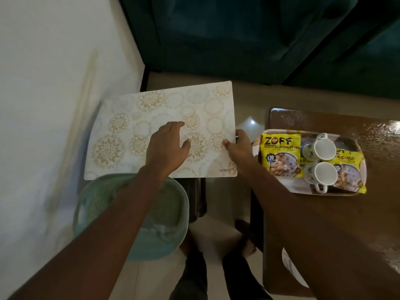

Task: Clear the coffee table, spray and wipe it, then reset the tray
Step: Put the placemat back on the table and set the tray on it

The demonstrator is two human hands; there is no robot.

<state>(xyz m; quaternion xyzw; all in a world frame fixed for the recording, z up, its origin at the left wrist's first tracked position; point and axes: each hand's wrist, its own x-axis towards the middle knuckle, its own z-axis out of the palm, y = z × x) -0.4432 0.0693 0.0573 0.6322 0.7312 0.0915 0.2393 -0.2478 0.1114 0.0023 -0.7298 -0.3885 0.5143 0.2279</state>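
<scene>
Seemingly clearing partway: holding the placemat (134, 131) out left of the desk (357, 224), right grip (240, 146) pinching its edge, left grip (166, 146) lying open-fingered on top, leaving the tray (287, 182) with cups (323, 146) and packets (279, 152) on the desk, spraying and wiping pending.

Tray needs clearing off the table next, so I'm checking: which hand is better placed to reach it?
Probably right. The right hand pinches the placemat at its edge just beside the tray; the left hand rests on the placemat farther off.
</scene>
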